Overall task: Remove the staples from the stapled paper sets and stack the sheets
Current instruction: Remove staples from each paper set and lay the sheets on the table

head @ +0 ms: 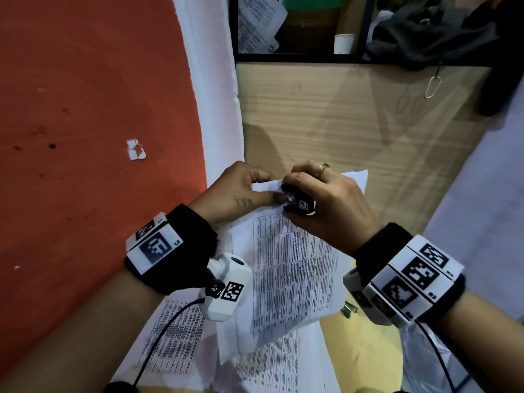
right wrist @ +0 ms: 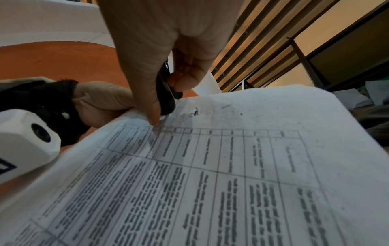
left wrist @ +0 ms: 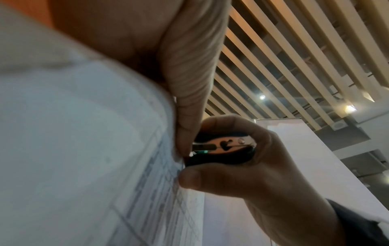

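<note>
L hand: our left hand (head: 241, 191) pinches the paper set (head: 289, 268) at its top corner, held above the loose sheets (head: 181, 330).
R hand: our right hand (head: 326, 199) squeezes the staple remover (head: 299, 201) vs. that corner.
L wrist view only: remover's metal claws at paper edge.
R wrist view only: torn staple holes (right wrist: 194, 112) beside the remover.

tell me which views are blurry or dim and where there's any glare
Head view: dim, edges bent by the wide lens, printed sheet readable as rows only. Left wrist view: near paper soft, ceiling lamp flares. Right wrist view: text smeared, staple remover dark.
</note>
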`<state>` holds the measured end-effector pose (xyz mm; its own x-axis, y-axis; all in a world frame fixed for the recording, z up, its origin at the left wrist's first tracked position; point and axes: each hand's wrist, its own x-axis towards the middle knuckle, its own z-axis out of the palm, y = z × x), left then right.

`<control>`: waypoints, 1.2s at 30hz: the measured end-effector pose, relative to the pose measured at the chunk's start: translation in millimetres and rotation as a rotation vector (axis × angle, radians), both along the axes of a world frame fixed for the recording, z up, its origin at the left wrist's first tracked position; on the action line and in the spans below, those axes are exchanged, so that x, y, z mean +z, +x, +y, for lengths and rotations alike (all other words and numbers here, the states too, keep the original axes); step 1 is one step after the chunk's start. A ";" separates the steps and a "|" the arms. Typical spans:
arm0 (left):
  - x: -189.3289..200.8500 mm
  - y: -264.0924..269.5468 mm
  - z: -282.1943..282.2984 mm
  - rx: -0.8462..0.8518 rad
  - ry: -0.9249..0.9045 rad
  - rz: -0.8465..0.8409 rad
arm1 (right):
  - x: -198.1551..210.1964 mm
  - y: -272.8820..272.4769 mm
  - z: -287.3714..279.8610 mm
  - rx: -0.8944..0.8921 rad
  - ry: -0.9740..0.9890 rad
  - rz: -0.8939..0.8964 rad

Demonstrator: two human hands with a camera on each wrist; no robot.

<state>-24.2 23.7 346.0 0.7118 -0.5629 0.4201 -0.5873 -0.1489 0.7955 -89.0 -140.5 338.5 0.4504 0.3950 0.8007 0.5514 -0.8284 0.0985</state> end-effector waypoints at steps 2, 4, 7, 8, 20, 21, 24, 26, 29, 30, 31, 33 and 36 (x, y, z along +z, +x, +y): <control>0.8 -0.7 -0.6 -0.011 -0.003 0.029 | 0.3 1.5 -0.8 0.001 -0.008 0.004; 1.1 -1.3 -0.8 -0.023 -0.007 0.056 | 0.6 3.2 -1.1 0.001 -0.021 0.004; 1.0 -1.2 1.5 -0.043 -0.015 0.089 | 2.3 5.2 -1.2 0.006 -0.045 0.002; 1.1 -0.8 2.7 -0.053 -0.021 0.104 | 2.6 5.8 -1.2 0.006 -0.055 -0.001; 0.2 2.4 5.2 -0.072 -0.055 0.133 | -3.1 10.2 -1.4 0.010 0.083 0.015; -0.7 3.1 5.2 -0.072 -0.069 0.137 | -4.0 10.2 -1.9 0.025 0.131 0.036; -2.1 4.0 5.1 -0.078 -0.132 0.165 | -5.8 9.7 -2.6 0.106 0.292 0.100; -1.9 4.5 4.8 -0.079 -0.154 0.154 | -5.7 9.4 -2.1 0.148 0.388 0.120; -2.4 5.8 5.3 -0.056 -0.133 0.092 | -5.1 9.1 -1.1 0.176 0.488 0.137; -3.4 6.6 4.7 -0.026 -0.117 0.048 | -5.5 8.9 -0.4 0.180 0.512 0.135; -4.5 7.1 3.1 0.020 -0.100 -0.015 | -6.3 9.2 0.4 0.180 0.527 0.127; -8.7 7.9 -1.6 0.138 -0.060 -0.186 | -8.8 9.3 3.0 0.159 0.511 0.095; -14.0 10.2 -1.7 0.387 0.094 -0.418 | -11.2 8.6 0.8 0.089 0.482 0.043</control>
